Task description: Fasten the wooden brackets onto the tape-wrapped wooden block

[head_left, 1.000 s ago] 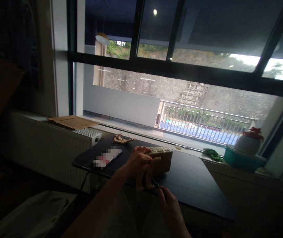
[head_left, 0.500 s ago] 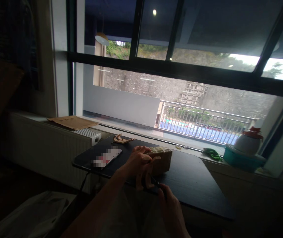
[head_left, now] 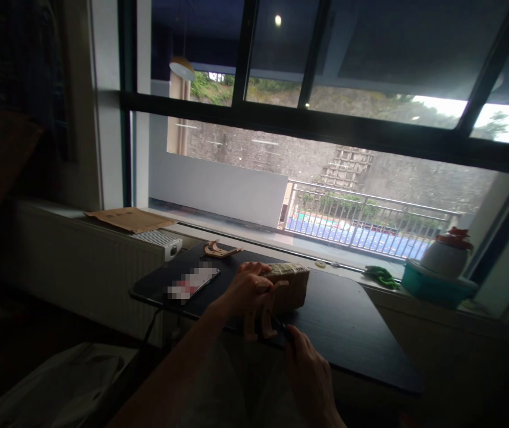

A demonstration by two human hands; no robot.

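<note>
My left hand (head_left: pixel 246 290) is closed around a light wooden piece (head_left: pixel 263 315) with two leg-like prongs, held at the near edge of a black table (head_left: pixel 348 327). My right hand (head_left: pixel 304 368) pinches a small dark tool (head_left: pixel 281 326) whose tip touches the lower part of the wooden piece. Just behind the left hand lies a brown block (head_left: pixel 291 285) with a pale top. The scene is dim and fine detail of the tool is hard to make out.
A second curved wooden piece (head_left: pixel 219 249) and a flat packet (head_left: pixel 192 283) lie on the table's left part. A white device (head_left: pixel 159 242) and cardboard (head_left: pixel 129 219) rest on the sill at left. A teal tub with a white pot (head_left: pixel 442 270) and a green cloth (head_left: pixel 382 276) stand at right.
My right hand and the dark tool have shifted slightly up and left against the wooden piece. The left hand stays in place.
</note>
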